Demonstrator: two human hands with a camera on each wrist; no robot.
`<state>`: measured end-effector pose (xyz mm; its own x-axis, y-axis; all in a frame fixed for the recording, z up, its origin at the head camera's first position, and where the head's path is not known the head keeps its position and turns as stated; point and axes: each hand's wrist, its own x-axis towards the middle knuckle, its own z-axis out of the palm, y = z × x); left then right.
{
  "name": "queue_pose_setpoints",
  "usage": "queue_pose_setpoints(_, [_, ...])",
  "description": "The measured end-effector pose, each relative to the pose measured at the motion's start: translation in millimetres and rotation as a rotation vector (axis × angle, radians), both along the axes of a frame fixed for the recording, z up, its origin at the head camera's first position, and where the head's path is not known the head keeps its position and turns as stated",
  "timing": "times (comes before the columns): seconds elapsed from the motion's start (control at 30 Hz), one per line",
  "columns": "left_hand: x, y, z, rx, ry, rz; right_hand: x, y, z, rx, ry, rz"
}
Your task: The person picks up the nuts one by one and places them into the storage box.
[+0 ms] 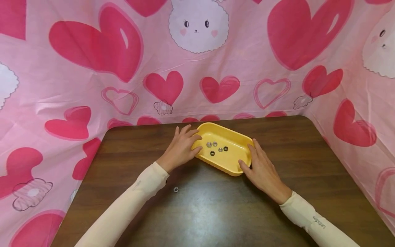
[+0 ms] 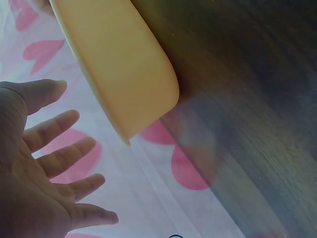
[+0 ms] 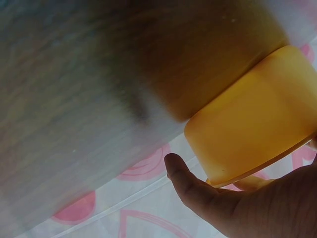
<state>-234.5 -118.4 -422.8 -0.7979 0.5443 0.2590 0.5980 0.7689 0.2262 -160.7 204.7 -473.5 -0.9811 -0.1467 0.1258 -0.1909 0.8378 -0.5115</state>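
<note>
A yellow rectangular tray [image 1: 229,168] sits at an angle on the table, with several hex nuts [image 1: 215,144] on its floor, some silver and some dark. At the tray's left end is my left hand [image 1: 182,145], its fingers spread near the rim. The left wrist view shows those fingers apart from the tray's side [image 2: 119,64]. My right hand [image 1: 265,171] is around the right end, with fingers over the rim and the thumb above the near corner. Beside that corner, the thumb [image 3: 185,181] extends straight in the right wrist view. Any firm contact there is unclear.
One silver nut [image 1: 176,189] lies on the dark wooden table [image 1: 197,219], nearer me than the tray. Behind the table's far edge hangs a pink heart-patterned cloth [image 1: 191,65], which also runs along both sides.
</note>
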Motion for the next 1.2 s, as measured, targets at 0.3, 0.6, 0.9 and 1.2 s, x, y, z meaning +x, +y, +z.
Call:
queue_pose_setpoints(0.3, [13.3,-10.7,-2.0,0.034,0.028,-0.008,0.3,1.7,-1.6,-0.001,0.025,-0.002])
queue_pose_setpoints(0.6, [23.1,-24.0,-6.6,0.066,0.041,0.010,-0.7,1.2,0.4,0.006,-0.006,-0.006])
queue_pose_setpoints(0.9, [30.1,-30.8,-11.0,0.085,0.037,0.012,-0.6,0.3,0.2,0.009,-0.001,-0.005])
queue_pose_setpoints(1.2, [39.9,-40.4,-16.9,0.074,-0.032,0.050,-0.7,-0.4,-0.8,0.010,0.003,-0.001])
